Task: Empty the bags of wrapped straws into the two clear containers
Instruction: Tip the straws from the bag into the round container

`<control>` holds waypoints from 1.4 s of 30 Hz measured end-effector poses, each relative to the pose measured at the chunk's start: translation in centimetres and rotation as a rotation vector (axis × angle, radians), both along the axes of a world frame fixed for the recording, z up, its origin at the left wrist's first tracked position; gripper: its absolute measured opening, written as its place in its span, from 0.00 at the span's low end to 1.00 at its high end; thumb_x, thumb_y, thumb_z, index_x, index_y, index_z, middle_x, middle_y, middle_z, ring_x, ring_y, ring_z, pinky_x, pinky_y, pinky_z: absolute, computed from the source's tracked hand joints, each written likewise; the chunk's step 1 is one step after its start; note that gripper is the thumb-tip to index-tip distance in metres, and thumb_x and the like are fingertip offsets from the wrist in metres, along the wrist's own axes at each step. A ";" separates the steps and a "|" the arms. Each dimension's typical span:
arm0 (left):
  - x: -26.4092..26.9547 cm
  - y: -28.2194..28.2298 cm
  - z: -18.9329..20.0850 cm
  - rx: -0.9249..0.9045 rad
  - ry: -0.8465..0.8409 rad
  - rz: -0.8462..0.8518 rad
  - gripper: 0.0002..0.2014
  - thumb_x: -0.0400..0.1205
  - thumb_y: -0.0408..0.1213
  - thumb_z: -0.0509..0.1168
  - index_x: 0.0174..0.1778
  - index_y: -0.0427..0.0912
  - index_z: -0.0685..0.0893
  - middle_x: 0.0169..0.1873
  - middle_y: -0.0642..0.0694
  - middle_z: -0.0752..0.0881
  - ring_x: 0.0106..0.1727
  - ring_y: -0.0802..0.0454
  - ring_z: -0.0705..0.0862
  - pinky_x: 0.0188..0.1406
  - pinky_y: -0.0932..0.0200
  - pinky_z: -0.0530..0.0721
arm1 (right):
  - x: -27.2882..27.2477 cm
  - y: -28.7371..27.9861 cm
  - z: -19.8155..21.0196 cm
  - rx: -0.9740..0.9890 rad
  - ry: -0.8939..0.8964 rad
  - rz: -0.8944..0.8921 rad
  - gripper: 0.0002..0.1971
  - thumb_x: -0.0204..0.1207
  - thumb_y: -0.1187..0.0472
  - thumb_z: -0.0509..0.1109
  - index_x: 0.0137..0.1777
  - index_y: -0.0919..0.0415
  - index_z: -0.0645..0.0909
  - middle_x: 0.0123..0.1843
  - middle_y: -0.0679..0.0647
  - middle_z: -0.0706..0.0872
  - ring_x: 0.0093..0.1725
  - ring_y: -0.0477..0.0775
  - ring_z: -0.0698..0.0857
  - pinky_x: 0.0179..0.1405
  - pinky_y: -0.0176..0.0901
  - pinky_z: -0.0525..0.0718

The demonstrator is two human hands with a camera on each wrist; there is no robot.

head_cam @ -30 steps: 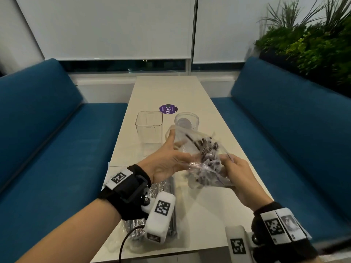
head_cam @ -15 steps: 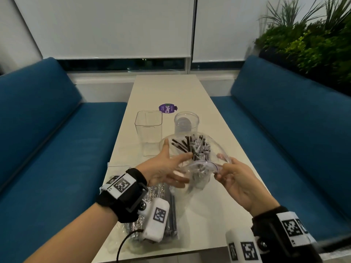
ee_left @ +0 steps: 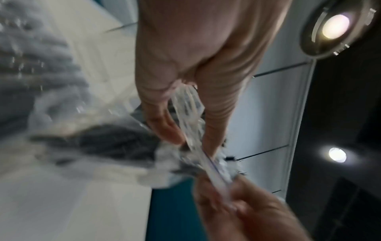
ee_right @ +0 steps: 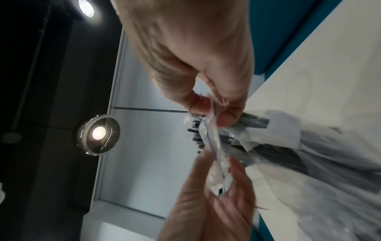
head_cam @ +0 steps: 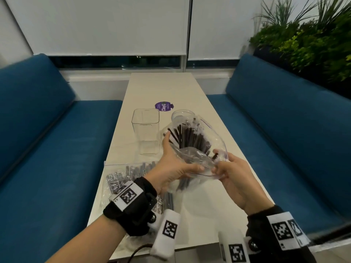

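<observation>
Status: early, nothing transferred yet. Square container point(head_cam: 145, 128) and round container point(head_cam: 182, 117) both stand empty on the surface point(head_cam: 165, 88), mid-way along it, side by side, square one on the left. Purple sticker point(head_cam: 163, 106) lies just beyond them.

Held bag point(head_cam: 193, 147) is raised above the surface, near and in front of the round container, with dark wrapped straws point(head_cam: 190, 137) inside it. Left hand point(head_cam: 171, 168) pinches the near left of the bag's zip edge, thumb and fingers clamped on the plastic. Right hand point(head_cam: 230, 173) pinches the same edge just to the right. The wrist views show both pinches on the seal strip. Judgement: the seal is being pulled open; whether it has parted, cannot tell.

Second bag point(head_cam: 131, 175) lies flat at the near left of the surface, full, partly hidden by the left wrist.

Counts: bags 2, containers 2, sticker 1. Straws too many and too overlapped to count.

Left to do: open, pour out both bags.
</observation>
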State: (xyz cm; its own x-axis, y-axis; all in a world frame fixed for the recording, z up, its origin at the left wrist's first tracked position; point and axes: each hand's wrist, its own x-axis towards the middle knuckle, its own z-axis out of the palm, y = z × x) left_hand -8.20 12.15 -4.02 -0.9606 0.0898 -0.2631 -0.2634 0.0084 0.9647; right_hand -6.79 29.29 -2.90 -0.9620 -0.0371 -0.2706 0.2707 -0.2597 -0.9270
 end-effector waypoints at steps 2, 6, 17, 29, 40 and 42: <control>-0.1 -1.3 -0.4 -0.181 0.084 0.058 0.57 0.59 0.42 0.85 0.78 0.71 0.57 0.76 0.43 0.61 0.69 0.40 0.74 0.70 0.38 0.75 | 0.0 0.8 -0.5 0.070 -0.011 -0.086 0.24 0.66 0.86 0.49 0.62 0.85 0.72 0.42 0.60 0.79 0.29 0.49 0.74 0.26 0.36 0.75; -0.6 -3.2 -1.1 -0.153 0.120 0.034 0.28 0.70 0.24 0.75 0.64 0.53 0.82 0.72 0.48 0.72 0.71 0.44 0.74 0.64 0.50 0.75 | 0.4 1.7 -1.4 0.196 -0.013 -0.077 0.26 0.70 0.82 0.50 0.58 0.65 0.84 0.50 0.59 0.87 0.36 0.53 0.78 0.36 0.42 0.79; 0.3 -2.3 -0.6 0.055 0.210 -0.108 0.49 0.68 0.11 0.71 0.78 0.59 0.67 0.66 0.45 0.80 0.52 0.47 0.91 0.50 0.46 0.90 | 0.8 1.7 -1.3 0.267 0.142 -0.287 0.13 0.81 0.62 0.65 0.45 0.70 0.87 0.45 0.66 0.89 0.46 0.60 0.87 0.53 0.54 0.86; 1.5 -2.1 -1.8 -0.011 0.166 -0.365 0.67 0.63 0.26 0.82 0.81 0.72 0.41 0.80 0.38 0.66 0.45 0.57 0.90 0.52 0.55 0.88 | 0.7 1.0 -2.8 0.137 -0.044 -0.187 0.12 0.78 0.69 0.57 0.51 0.62 0.82 0.40 0.59 0.83 0.30 0.50 0.79 0.29 0.41 0.80; -1.6 1.2 -0.1 0.045 0.023 -0.150 0.15 0.86 0.49 0.58 0.42 0.43 0.82 0.34 0.47 0.82 0.38 0.48 0.84 0.51 0.46 0.84 | -1.9 1.5 -1.9 0.310 0.070 -0.096 0.14 0.84 0.56 0.63 0.47 0.68 0.82 0.43 0.58 0.89 0.41 0.55 0.88 0.44 0.48 0.86; -2.8 2.0 -1.1 0.195 -0.125 -0.035 0.13 0.87 0.39 0.57 0.40 0.39 0.79 0.34 0.43 0.81 0.35 0.44 0.83 0.46 0.45 0.84 | -2.8 2.3 -2.6 0.327 0.056 -0.101 0.11 0.83 0.65 0.62 0.42 0.67 0.82 0.35 0.56 0.87 0.34 0.53 0.85 0.35 0.41 0.84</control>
State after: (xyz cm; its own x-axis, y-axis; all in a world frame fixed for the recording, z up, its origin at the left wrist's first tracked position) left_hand -11.01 14.16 -5.12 -0.9169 0.1838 -0.3542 -0.3838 -0.1636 0.9088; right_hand -9.58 31.62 -5.47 -0.9700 0.1391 -0.1993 0.2054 0.0310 -0.9782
